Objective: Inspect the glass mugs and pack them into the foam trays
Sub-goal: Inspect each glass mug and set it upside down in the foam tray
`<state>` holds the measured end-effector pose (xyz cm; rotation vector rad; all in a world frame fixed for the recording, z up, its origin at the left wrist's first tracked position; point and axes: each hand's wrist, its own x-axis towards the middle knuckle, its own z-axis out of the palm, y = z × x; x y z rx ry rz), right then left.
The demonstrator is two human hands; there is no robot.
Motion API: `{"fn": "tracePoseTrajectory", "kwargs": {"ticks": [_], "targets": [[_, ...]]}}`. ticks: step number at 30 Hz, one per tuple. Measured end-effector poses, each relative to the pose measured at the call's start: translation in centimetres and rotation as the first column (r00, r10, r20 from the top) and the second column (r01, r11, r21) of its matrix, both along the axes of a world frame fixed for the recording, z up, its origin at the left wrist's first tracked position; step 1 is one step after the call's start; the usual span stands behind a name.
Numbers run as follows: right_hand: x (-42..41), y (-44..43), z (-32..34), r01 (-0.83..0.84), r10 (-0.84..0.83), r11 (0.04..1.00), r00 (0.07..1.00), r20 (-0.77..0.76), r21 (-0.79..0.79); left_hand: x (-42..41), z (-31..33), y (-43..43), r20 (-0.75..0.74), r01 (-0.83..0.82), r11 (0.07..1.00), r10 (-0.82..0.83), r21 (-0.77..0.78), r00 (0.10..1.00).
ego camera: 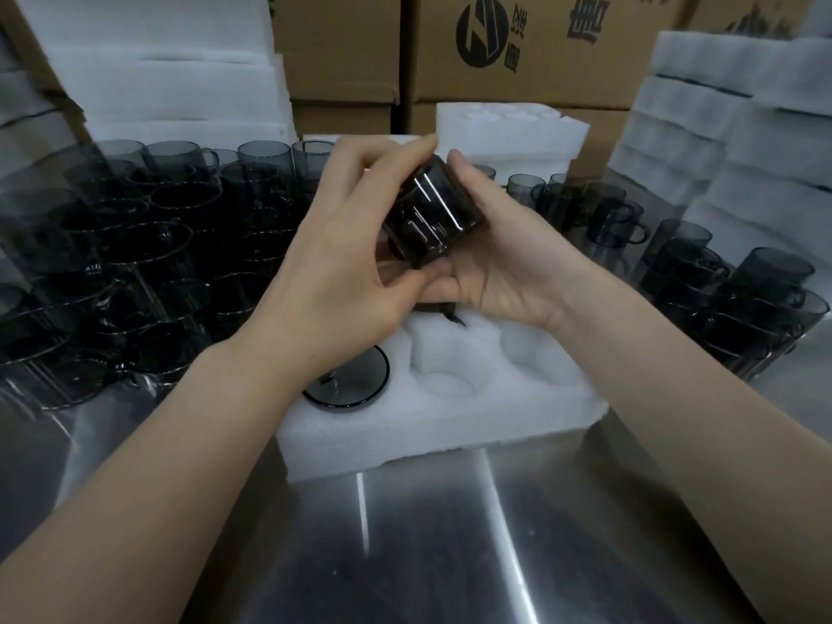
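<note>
A dark smoky glass mug [432,213] is held tilted above the white foam tray [450,425]. My left hand [342,272] grips its left side, thumb near the lower rim. On the right, my right hand [499,258] cups it with fingers curled round the far end. One mug [355,385] sits in the tray's front-left pocket, partly hidden by my left wrist. The pockets in the middle [450,376] and on the right [535,349] hold nothing.
Several smoky mugs [135,245] are crowded on the left of the steel table [450,533], and more mugs [720,281] stand on the right. Foam trays [738,128] are stacked at the right and back left. Cardboard boxes [517,47] line the back.
</note>
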<state>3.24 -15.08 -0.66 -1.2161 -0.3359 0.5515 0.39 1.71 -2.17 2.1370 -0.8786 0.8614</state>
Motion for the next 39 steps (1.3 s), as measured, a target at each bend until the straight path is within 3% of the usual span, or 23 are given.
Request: {"fn": "tracePoseTrajectory", "kwargs": {"ticks": [8,14,21,25,28,31,35,38,39], "targets": [[0.1,0.7,-0.1,0.22,-0.224,0.974,0.971,0.084,0.058,-0.8,0.3,-0.4,-0.027,-0.067,0.991,0.064,-0.113,0.998],[-0.1,0.5,0.5,0.347,-0.353,0.933,0.934,0.062,0.092,-1.0,0.2,-0.6,-0.027,-0.003,0.988,-0.001,-0.154,1.0],[-0.3,0.3,0.8,0.268,-0.273,0.953,0.962,0.021,0.138,-1.2,-0.1,-0.6,0.079,0.158,0.972,-0.146,-0.175,0.986],[-0.1,0.3,0.6,0.215,-0.217,0.968,0.976,0.005,0.128,-1.1,0.1,-0.6,0.035,0.162,0.958,-0.158,-0.236,0.987],[-0.1,0.5,0.4,0.275,-0.283,0.958,0.952,0.114,0.081,-1.1,0.2,-0.6,-0.031,0.124,0.93,-0.143,-0.347,0.989],[-0.3,0.6,0.4,0.349,-0.324,0.937,0.861,0.392,0.008,-1.1,0.3,-0.4,-0.16,0.065,0.844,-0.176,-0.532,0.971],[-1.4,0.5,0.4,0.399,-0.205,0.913,0.62,0.757,-0.079,-0.6,0.6,-0.2,-0.304,-0.064,0.744,-0.191,-0.665,0.934],[-1.8,0.8,0.3,0.533,-0.052,0.824,0.41,0.911,-0.193,-0.4,0.5,0.1,-0.383,-0.084,0.704,-0.279,-0.705,0.881],[-1.8,0.8,0.3,0.569,-0.049,0.798,0.392,0.919,-0.2,-0.2,0.5,0.2,-0.409,-0.092,0.713,-0.287,-0.695,0.866]]}}
